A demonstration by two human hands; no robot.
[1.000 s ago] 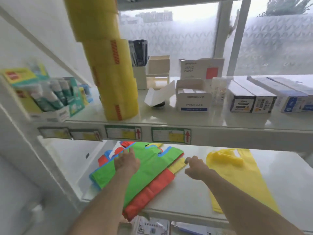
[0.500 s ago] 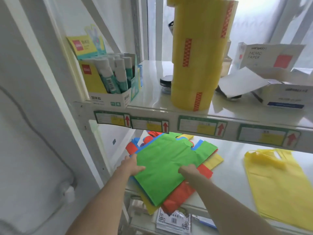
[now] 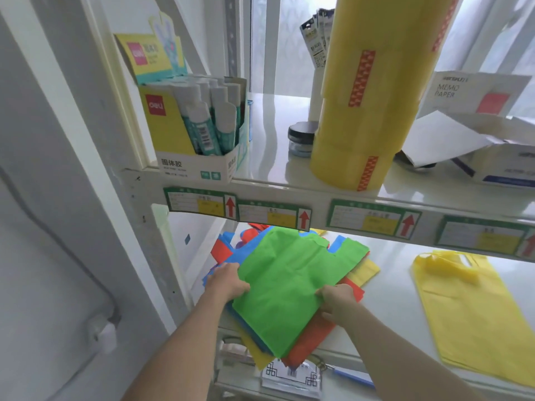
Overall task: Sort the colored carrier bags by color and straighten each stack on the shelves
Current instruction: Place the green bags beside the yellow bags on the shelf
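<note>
Two hands are on the mixed pile, nearest of all. The left hand grips the left edge of the green bag, fingers tucked under the edge and thumb on top, it seems; the right hand pinches the right edge, thumb over and fingers curled beneath. That green bag tops the pile at the near left of the lower shelf, its bottom corner hanging past the front lip.

Handling call: thin non-woven fabric, light, floppy, creased through the middle. It should droop if held at one point, so gripping both side edges, as now, looks the sound way to lift it flat. The layers may drag one another along.

The long axis runs near-left to far-right, closed bottom toward the person, handles pointing to the far right under the upper shelf's price labels.

Beneath it, a red bag, blue bags and a yellow bag fan out skewed. Well to the right, the yellow stack lies apart, handles at the far end.
</note>
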